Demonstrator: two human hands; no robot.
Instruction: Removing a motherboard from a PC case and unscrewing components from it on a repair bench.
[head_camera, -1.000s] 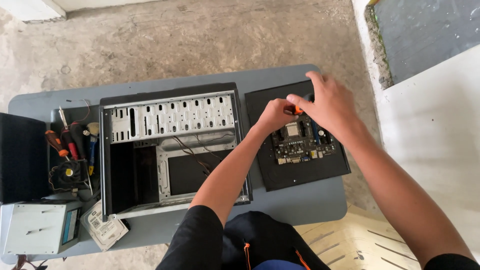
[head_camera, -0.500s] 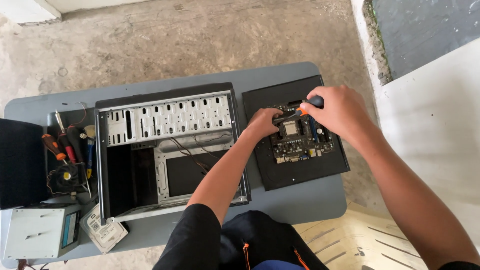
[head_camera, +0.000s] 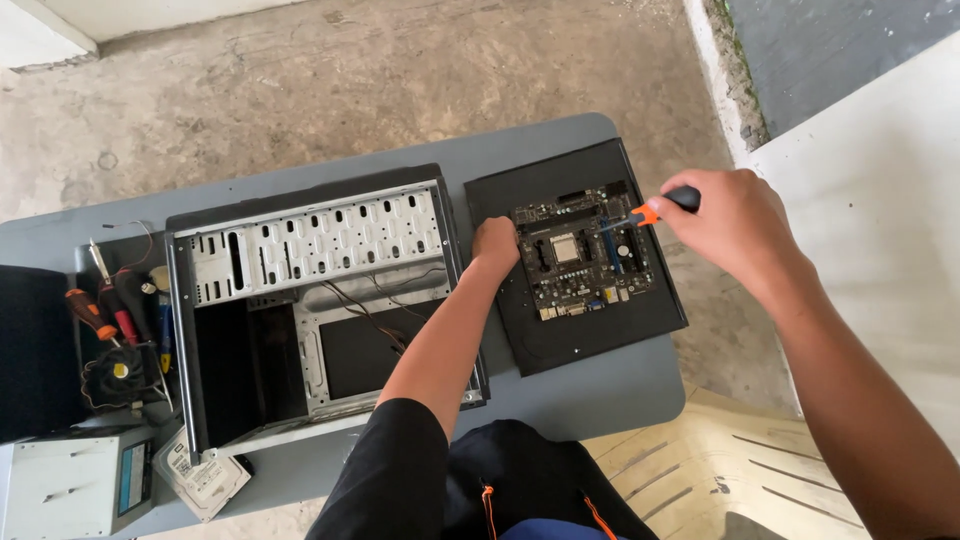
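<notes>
- Motherboard, a dark green square circuit board (head_camera: 583, 258), lies out of the open grey metal computer case (head_camera: 320, 310) and rests on a flat black side panel (head_camera: 575, 255), so the removal looks done; whether any screws are left on the board I cannot tell.
- The right hand (head_camera: 735, 225) is closed around an orange-and-black screwdriver (head_camera: 655, 208), whose tip points down at the upper right part of the board.
- The left hand (head_camera: 495, 243) presses with curled fingers on the left edge of the board, touching it.
- The board sits between both hands, on the right part of the grey surface (head_camera: 620, 385).
- Spare screwdrivers with red handles (head_camera: 105, 310) and a small black fan (head_camera: 115, 372) lie at the far left, well apart.
</notes>
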